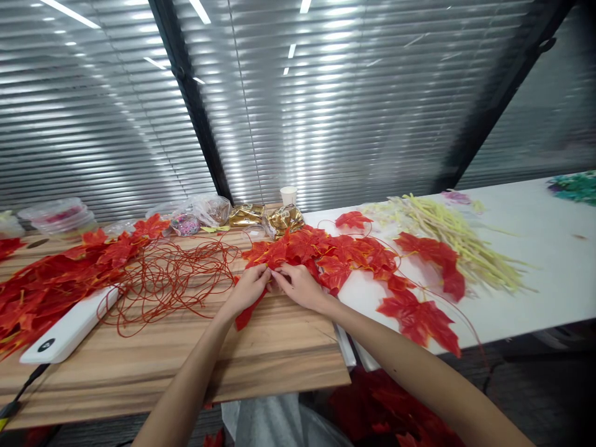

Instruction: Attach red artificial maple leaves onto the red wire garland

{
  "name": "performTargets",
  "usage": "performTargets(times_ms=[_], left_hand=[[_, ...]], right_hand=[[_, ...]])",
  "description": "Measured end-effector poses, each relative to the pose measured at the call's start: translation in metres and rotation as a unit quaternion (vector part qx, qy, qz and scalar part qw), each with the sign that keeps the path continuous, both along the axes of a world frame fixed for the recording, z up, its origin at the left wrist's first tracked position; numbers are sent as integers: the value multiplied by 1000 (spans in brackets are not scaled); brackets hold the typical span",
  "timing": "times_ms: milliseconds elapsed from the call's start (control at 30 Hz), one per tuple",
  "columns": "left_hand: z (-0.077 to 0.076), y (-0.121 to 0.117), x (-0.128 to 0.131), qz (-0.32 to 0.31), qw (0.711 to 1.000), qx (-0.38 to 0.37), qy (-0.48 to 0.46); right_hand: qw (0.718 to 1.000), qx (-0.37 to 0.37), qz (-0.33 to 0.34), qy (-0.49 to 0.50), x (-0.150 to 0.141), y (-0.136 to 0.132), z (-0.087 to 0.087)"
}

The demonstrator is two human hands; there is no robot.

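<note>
My left hand (251, 287) and my right hand (297, 285) meet fingertip to fingertip over the wooden tabletop, both closed in a pinch. A red artificial maple leaf (250, 312) hangs out below my left fingers, and both hands pinch near its upper end. The exact spot between the fingertips is too small to make out. Just beyond the hands lies a garland of red maple leaves (305, 243), running right onto the white table. Left of the hands, a loose tangle of thin red cord (179, 279) spreads over the wood.
At left are a pile of red leaves (69, 273) and a white power bank (69, 329) with a black cable. Gold foil packets (282, 218), a paper cup (288, 196) and plastic tubs (60, 214) line the back. Pale yellow stems (460, 242) lie on the white table (549, 267).
</note>
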State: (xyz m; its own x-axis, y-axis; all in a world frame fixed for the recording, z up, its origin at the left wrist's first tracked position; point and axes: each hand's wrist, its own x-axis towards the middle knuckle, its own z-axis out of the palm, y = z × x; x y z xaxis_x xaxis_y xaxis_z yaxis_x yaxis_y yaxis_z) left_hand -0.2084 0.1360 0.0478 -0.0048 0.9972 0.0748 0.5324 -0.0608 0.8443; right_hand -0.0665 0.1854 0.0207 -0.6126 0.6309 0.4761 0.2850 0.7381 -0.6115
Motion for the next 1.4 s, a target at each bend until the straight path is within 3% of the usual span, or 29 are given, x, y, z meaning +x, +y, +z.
performTargets(times_ms=[500, 1400], left_hand=[[-1, 0, -2, 2, 995, 14, 102], [-1, 0, -2, 3, 987, 34, 160]], right_hand=[[999, 10, -10, -51, -1, 1, -2], [995, 11, -12, -96, 0, 3, -5]])
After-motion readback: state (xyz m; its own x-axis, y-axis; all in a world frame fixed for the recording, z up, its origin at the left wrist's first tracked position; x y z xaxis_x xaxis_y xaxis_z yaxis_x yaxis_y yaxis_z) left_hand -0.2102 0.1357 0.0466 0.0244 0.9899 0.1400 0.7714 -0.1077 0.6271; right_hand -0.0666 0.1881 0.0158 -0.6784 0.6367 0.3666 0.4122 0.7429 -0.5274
